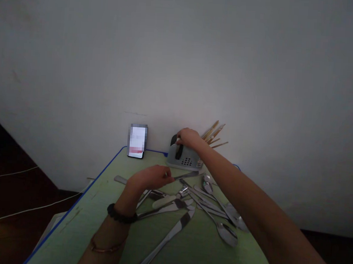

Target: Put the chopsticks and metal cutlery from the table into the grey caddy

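A light grey holder with round holes in its front stands at the back of the green table. At its top is my right hand, fingers curled down over a small pale part beside a dark slot; what they grip is mostly hidden. Lower and to the left, my left hand has its fingers pinched at the near end of a slim metal piece of cutlery, which points right. Loose cutlery lies below and around it: a knife, a spoon, a pale-handled fork and several overlapping pieces.
A phone with a lit screen leans on the wall at the back left. Thin wooden sticks rise behind my right wrist. The green table has a blue edge; a white cable runs at the left.
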